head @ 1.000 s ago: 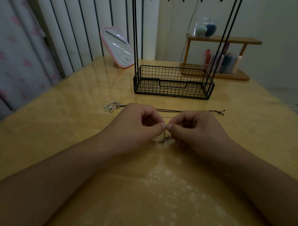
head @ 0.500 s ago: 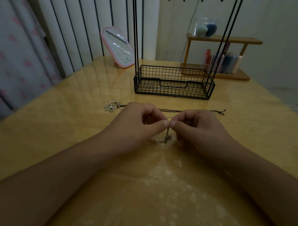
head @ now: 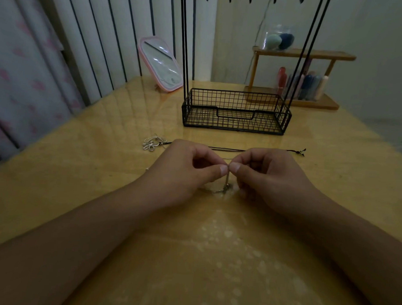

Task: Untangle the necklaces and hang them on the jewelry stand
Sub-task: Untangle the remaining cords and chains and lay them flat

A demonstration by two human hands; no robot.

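Observation:
My left hand (head: 185, 172) and my right hand (head: 267, 177) meet at the middle of the table, thumbs and forefingers pinching a thin silver necklace chain (head: 227, 180). The chain hangs down to a small tangle with a pendant (head: 226, 190) on the tabletop. Behind my hands lies a dark cord necklace (head: 229, 149), its knotted end (head: 300, 152) to the right. A bunched silver chain (head: 153, 143) lies at the cord's left end. The black wire jewelry stand (head: 236, 112) stands farther back, its hooks at the top edge.
A pink-framed mirror (head: 161, 63) leans at the back left. A wooden shelf (head: 296, 78) with bottles and a jar of makeup sponges sits at the back right. The glossy wooden table (head: 81, 171) meets a curtain on the left.
Both hands have lifted the pinched chain slightly, so a short length now hangs straight down from the fingertips to the tangle. The other necklaces have not moved.

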